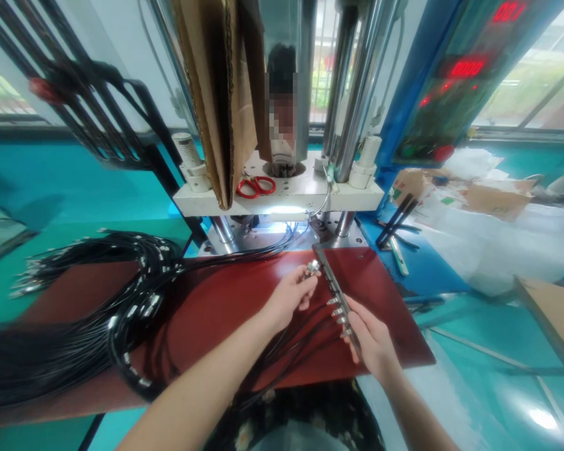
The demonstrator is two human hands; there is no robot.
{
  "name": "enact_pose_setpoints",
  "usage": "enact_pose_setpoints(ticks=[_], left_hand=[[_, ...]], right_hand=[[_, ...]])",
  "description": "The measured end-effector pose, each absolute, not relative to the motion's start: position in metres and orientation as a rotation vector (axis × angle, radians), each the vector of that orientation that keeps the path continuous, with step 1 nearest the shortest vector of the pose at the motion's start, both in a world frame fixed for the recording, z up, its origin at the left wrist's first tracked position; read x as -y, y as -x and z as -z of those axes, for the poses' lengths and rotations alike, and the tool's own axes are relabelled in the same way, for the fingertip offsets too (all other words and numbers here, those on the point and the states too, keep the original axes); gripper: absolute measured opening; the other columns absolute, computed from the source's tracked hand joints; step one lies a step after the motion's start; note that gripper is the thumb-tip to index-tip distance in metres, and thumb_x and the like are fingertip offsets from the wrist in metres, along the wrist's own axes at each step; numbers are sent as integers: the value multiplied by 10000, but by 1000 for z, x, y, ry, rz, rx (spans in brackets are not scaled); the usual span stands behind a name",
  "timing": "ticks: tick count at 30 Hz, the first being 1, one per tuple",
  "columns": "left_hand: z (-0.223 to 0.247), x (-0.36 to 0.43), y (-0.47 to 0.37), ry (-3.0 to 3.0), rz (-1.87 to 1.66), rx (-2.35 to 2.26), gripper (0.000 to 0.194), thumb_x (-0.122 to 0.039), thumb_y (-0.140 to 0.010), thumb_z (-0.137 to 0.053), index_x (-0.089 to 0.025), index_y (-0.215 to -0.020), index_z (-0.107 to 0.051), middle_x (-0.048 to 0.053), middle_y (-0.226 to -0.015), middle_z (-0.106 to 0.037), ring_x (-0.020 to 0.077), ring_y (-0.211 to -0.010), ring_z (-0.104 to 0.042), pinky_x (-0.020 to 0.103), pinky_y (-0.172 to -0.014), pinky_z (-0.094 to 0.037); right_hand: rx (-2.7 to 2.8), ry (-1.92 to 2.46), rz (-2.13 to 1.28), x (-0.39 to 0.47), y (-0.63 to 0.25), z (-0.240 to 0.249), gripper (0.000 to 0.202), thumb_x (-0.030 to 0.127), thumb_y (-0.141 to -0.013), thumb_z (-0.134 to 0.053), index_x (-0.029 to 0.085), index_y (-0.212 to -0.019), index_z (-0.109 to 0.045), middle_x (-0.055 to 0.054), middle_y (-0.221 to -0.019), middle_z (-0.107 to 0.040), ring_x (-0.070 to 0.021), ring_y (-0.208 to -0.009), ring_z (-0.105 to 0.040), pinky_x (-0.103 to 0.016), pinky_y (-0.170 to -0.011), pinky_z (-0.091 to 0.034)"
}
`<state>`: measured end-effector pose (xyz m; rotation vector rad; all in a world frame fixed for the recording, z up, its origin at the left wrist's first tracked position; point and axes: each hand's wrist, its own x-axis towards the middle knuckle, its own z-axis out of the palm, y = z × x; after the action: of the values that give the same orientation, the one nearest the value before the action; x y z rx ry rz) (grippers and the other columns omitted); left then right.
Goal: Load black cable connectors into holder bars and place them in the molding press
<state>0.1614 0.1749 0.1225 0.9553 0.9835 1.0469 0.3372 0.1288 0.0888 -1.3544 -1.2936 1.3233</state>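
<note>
My left hand [291, 295] is closed, its fingertips pinching small silver cable connectors [313, 267]. Close to its right, my right hand [370, 332] is wrapped round the lower part of a long dark slotted bar [329, 275], which slants across the red-brown board [244, 297]. Several silver connectors [339, 312] sit along the bar's left edge near my right fingers, with black cables trailing below them. Other black cables [235, 255] run from beside my left hand to the left. Which cables the pinched connectors belong to cannot be made out.
A press with a white plate [319, 199] stands ahead, its lower gap lit. Red scissors [256, 186] and cardboard [225, 94] rest on it. Bundled black cables [145, 307] cover the left side. At right lie a utility knife [398, 255], plastic bags [479, 244] and a control panel [444, 81].
</note>
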Motion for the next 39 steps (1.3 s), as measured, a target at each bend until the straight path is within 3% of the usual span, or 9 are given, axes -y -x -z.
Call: enact_pose_setpoints(ticks=[2, 5, 11, 15, 23, 28, 33, 39], left_hand=[[-125, -179, -153, -849, -1045, -859, 242, -388, -766, -517, -172, -875, -507, -72, -513, -370, 40, -410, -266, 164, -374, -163], [-124, -183, -145, -808, -980, -872, 276, -432, -752, -535, -161, -795, -503, -88, -442, -300, 35, -383, -210, 158, -356, -134], [-117, -184, -158, -858, -818, -1059, 251, -307, -609, -646, -171, -628, -436, -70, -435, -411, 30, -358, -276, 160, -341, -118], [-118, -182, -171, -1011, -806, -1196, 230, -290, -626, -607, -158, -535, -442, -74, -380, -377, 24, -328, -247, 177, -348, -122], [-112, -182, -174, -985, -917, -1242, 193, -237, -582, -619, -157, -539, -449, -84, -417, -355, 35, -388, -283, 183, -414, -201], [-108, -183, -167, -1123, -1010, -1228, 228, -347, -688, -552, -148, -589, -501, -43, -506, -457, 62, -466, -367, 192, -457, -257], [-112, -187, -157, -1085, -1088, -1284, 231, -380, -776, -443, -166, -717, -508, -86, -436, -314, 53, -396, -242, 190, -424, -187], [-113, -183, -158, -1242, -884, -1287, 214, -321, -765, -450, -179, -613, -402, -75, -456, -354, 60, -432, -282, 188, -446, -219]], right_hand=[[1239, 1337, -1333, -129, -338, -89, 574, 487, -795, -494, 130, -1244, -475, 13, -542, -570, -70, -304, -410, -187, -273, -338], [1199, 1326, -1336, -128, -337, -90, 588, 493, -783, -511, 135, -1248, -471, 16, -533, -565, -70, -299, -407, -186, -265, -330], [1181, 1358, -1336, -129, -337, -90, 602, 504, -765, -525, 134, -1238, -484, 18, -518, -562, -72, -289, -410, -186, -262, -317], [1246, 1337, -1371, -130, -339, -89, 563, 479, -792, -503, 139, -1241, -482, 18, -526, -561, -65, -292, -417, -174, -272, -328], [1526, 1372, -1257, -129, -339, -83, 548, 479, -836, -424, 171, -1288, -443, 32, -515, -556, -82, -306, -447, -219, -335, -435], [1457, 1371, -1282, -131, -336, -84, 537, 467, -832, -443, 158, -1270, -460, 26, -543, -570, -70, -305, -424, -216, -340, -425], [1259, 1371, -1343, -130, -338, -90, 567, 478, -796, -499, 131, -1243, -480, 11, -530, -573, -70, -300, -420, -185, -278, -342], [1298, 1356, -1377, -129, -341, -90, 546, 455, -807, -498, 142, -1254, -472, 11, -539, -583, -68, -302, -421, -187, -298, -356]])
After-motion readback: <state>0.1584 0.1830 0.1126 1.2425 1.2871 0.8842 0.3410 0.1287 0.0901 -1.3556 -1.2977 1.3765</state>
